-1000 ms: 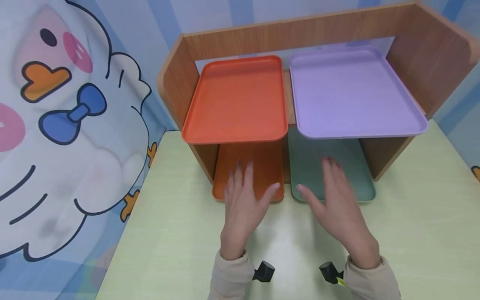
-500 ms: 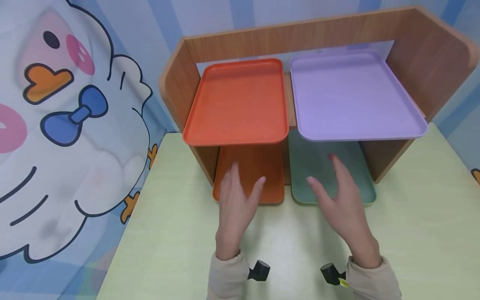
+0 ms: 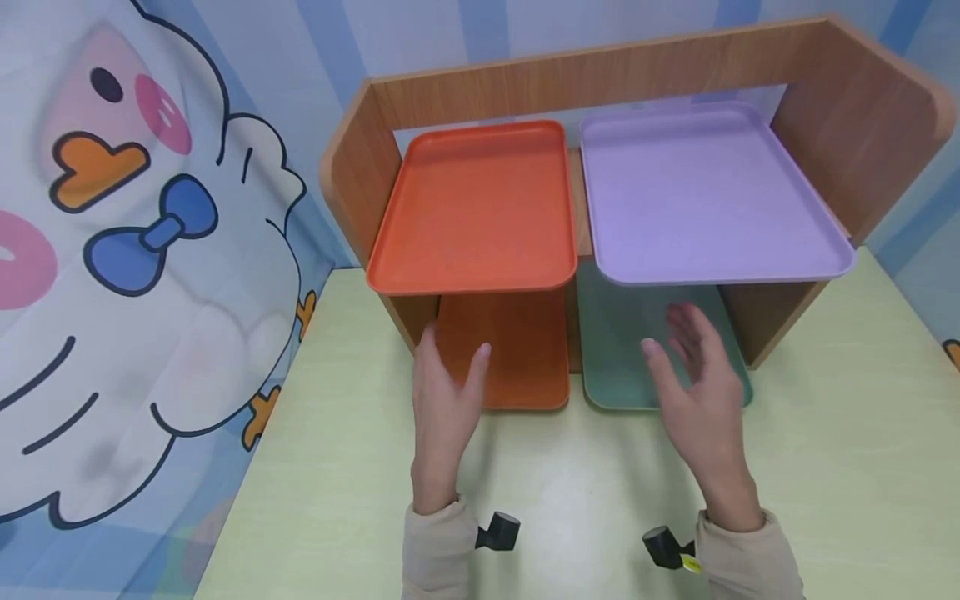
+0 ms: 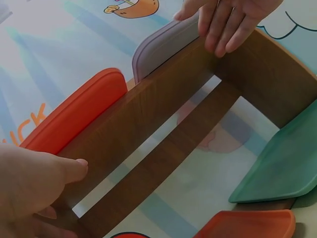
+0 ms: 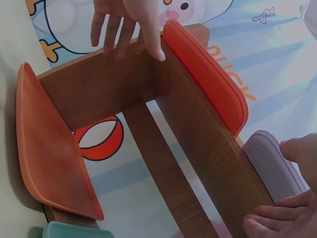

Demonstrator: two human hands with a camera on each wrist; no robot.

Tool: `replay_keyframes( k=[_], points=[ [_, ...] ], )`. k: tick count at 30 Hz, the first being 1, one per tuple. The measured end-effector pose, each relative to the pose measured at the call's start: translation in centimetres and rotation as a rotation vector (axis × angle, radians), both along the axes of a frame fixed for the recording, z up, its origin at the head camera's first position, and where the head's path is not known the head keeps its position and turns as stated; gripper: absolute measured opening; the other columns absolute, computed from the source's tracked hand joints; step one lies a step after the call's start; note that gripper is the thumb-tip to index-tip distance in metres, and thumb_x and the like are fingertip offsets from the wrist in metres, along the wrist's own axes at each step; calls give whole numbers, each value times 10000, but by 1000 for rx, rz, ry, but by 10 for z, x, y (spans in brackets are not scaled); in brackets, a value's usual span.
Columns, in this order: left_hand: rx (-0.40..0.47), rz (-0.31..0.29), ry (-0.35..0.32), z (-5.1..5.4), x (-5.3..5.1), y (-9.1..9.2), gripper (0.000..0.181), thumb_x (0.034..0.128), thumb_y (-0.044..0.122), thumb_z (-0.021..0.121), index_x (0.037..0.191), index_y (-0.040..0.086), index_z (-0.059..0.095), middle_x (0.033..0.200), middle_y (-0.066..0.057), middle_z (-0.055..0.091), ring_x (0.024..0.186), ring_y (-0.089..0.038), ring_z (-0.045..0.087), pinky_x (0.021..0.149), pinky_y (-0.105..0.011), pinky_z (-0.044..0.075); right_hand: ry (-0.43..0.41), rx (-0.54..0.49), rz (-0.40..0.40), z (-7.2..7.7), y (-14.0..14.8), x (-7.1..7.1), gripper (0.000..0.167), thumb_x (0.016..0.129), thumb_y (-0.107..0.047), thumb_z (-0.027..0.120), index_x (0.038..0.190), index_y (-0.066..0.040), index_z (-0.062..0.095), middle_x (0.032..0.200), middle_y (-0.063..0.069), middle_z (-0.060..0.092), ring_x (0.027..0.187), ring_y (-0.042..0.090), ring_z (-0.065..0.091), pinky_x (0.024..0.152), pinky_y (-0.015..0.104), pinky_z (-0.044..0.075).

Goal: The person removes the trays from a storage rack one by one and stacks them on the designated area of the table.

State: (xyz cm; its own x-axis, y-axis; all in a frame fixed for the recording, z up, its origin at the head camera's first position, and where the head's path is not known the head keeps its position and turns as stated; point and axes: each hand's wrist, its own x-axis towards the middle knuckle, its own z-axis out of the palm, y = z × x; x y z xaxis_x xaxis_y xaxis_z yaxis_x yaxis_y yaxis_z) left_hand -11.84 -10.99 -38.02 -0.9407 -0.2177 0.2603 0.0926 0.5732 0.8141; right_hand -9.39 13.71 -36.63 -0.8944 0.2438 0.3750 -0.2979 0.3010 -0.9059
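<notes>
My left hand (image 3: 442, 408) is in front of the lower orange tray (image 3: 517, 367), near its left edge, thumb and fingers spread and holding nothing. My right hand (image 3: 703, 412), likewise bare, hangs over the front of the green tray (image 3: 618, 367), its fingers loosely bent. Above them, a red-orange tray (image 3: 476, 208) and a purple tray (image 3: 708, 196) lie side by side on the upper level of a wooden shelf (image 3: 600, 71). Neither hand visibly grips the shelf or a tray. In the left wrist view, the left thumb shows below the red-orange tray (image 4: 79, 114).
The shelf stands on a pale green table (image 3: 330, 467) against a blue striped wall cloth (image 3: 420, 33). A large cartoon duck (image 3: 172, 350) covers the left side. Small black cameras (image 3: 501, 531) are strapped to both wrists.
My left hand has shifted left, from the middle of the lower orange tray to its left edge. My right hand has drifted slightly right, its fingers bending more. The trays stay put.
</notes>
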Motion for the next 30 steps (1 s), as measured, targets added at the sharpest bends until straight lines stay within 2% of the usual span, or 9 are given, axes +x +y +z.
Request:
replay_keyframes(
  k=[8, 17, 24, 30],
  points=[
    [83, 9, 50, -5, -8, -17, 698, 938, 363, 593, 1472, 42, 279, 1470, -133, 382, 1340, -265, 408, 1081, -443, 370, 39, -144, -5, 2, 2, -2, 528, 948, -89, 572, 1435, -55, 370, 1391, 119, 500, 1285, 172, 483, 1025, 172, 389],
    [100, 58, 75, -9, -16, -30, 661, 942, 327, 591, 1449, 18, 302, 1419, -166, 417, 1284, -316, 434, 1033, -505, 402, 122, -306, -69, 4, 6, -5, 420, 944, -74, 571, 1348, -11, 475, 1281, 145, 576, 1172, 154, 577, 945, 151, 444],
    [124, 83, 92, -8, -24, -38, 628, 937, 305, 600, 1437, 42, 325, 1395, -148, 434, 1278, -296, 433, 1020, -518, 404, 103, -399, -93, 11, 9, -5, 406, 940, -73, 578, 1334, -23, 496, 1248, 104, 601, 1146, 145, 589, 945, 145, 441],
    [120, 102, 97, -6, -29, -45, 630, 932, 307, 604, 1441, 61, 326, 1392, -137, 420, 1265, -296, 443, 1012, -477, 425, 107, -463, -100, 14, 11, -7, 417, 937, -60, 578, 1334, 24, 481, 1229, 96, 610, 1133, 143, 595, 954, 156, 440]
  ],
)
